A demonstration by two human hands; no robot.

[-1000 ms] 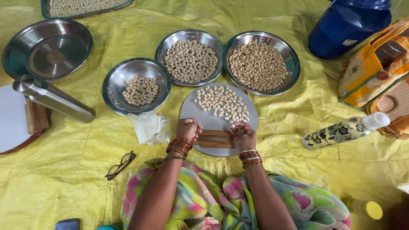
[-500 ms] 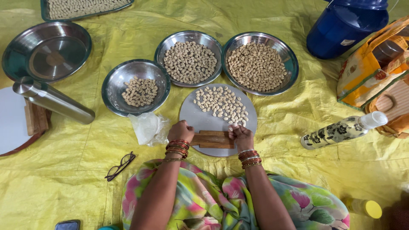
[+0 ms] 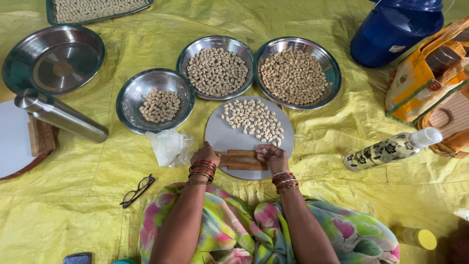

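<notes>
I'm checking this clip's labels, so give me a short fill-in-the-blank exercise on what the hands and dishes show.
1. Both hands, left hand and right hand, rest on a small ____ block.
2. The block lies on a round grey board that also carries pale ____.
3. Beyond the board stand ____ steel bowls holding kernels.
4. The folded eyeglasses lie on the ____ sheet.

Missing words: wooden; kernels; three; yellow

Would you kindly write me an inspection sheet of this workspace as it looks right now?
Surface: yellow sheet, wrinkled.
Job's things: ridged wooden block on round grey board with pale shaped pieces; three steel bowls hold more.
Clutter: eyeglasses, plastic bag, patterned bottle, steel flask.
Grippers: left hand and right hand both rest on the block.
Cables: nothing seen.
Surroundings: blue container, bags.
</notes>
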